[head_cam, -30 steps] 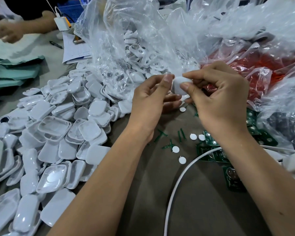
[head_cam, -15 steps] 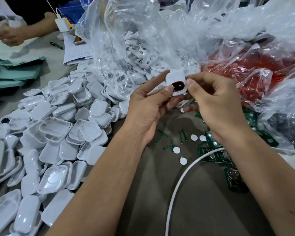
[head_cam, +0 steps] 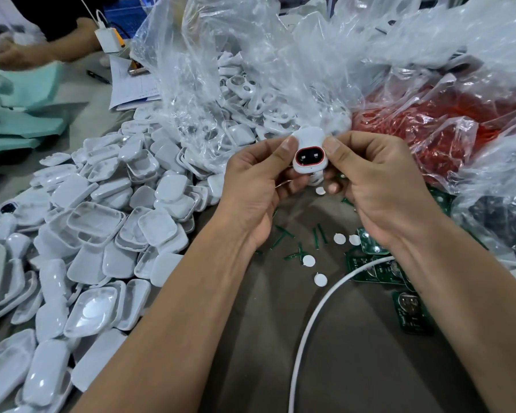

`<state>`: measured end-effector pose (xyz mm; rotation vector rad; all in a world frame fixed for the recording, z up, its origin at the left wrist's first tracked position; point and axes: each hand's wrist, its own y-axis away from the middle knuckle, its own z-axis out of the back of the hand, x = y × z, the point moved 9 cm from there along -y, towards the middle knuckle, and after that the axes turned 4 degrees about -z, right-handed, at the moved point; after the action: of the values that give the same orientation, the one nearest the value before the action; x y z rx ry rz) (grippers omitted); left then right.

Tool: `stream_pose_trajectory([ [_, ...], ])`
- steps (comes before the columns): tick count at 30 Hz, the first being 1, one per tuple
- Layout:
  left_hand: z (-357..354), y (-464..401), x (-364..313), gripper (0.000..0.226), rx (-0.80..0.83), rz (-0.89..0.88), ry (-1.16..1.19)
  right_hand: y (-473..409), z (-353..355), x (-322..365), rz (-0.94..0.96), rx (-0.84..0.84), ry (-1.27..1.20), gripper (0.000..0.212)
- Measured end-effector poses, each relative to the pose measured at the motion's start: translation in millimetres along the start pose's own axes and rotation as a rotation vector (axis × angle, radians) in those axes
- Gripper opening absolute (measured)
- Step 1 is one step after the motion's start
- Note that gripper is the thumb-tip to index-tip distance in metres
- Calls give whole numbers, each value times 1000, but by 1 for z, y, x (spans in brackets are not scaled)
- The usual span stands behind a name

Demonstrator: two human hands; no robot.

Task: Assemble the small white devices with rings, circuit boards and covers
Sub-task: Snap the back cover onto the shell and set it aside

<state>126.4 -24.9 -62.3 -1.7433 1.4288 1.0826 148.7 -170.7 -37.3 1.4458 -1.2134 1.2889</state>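
A small white device with a red ring around a dark oval window is held up between both hands, window facing me. My left hand pinches its left side with the thumb, and my right hand pinches its right side. A big heap of white covers spreads over the table on the left. Green circuit boards with coin cells lie under my right wrist. A clear bag of red rings sits behind my right hand.
A clear plastic bag of white housings stands behind my hands. Small white discs and green board scraps lie on the brown table. A white cable curves across the front. Another person's arm works at far left.
The device has been turned so its red-ringed window faces me, and both hands now pinch it from the sides, a little nearer the camera.
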Motion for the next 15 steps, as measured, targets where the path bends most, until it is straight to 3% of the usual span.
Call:
stream_pose_trajectory([
  [4, 1, 0, 3, 14, -24, 41, 52, 1, -3, -2, -58, 40, -83, 21],
  [9, 0, -1, -3, 10, -6, -4, -58, 2, -5, -9, -167, 73, -127, 19],
  [15, -10, 4, -8, 10, 74, -60, -119, 3, -5, 0, -90, 92, -105, 21],
])
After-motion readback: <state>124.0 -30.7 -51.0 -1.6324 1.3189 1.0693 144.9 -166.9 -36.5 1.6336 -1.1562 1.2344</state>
